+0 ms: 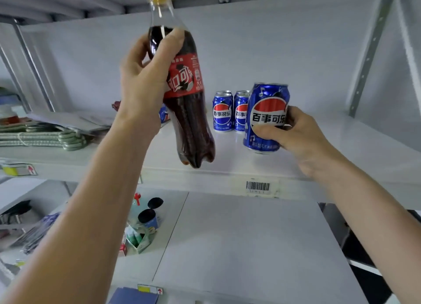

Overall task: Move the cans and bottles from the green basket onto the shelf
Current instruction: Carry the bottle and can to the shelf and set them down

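On the white shelf (341,148), your right hand (300,135) grips an upright blue can (265,119) just right of two standing cans (230,111), while your left hand (145,80) clasps a raised cola bottle (184,94).

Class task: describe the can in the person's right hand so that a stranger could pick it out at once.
Find the white shelf with the barcode sticker. Two blue cans stand at its back. The can meant is nearer, tilted, gripped by the right hand.

Head camera, close to a white shelf

The single wide-angle view looks forward and slightly down from the person's head, facing the shelf (227,164) squarely at arm's reach; both forearms enter from the bottom corners, and a lower shelf board (239,235) fills the foreground.
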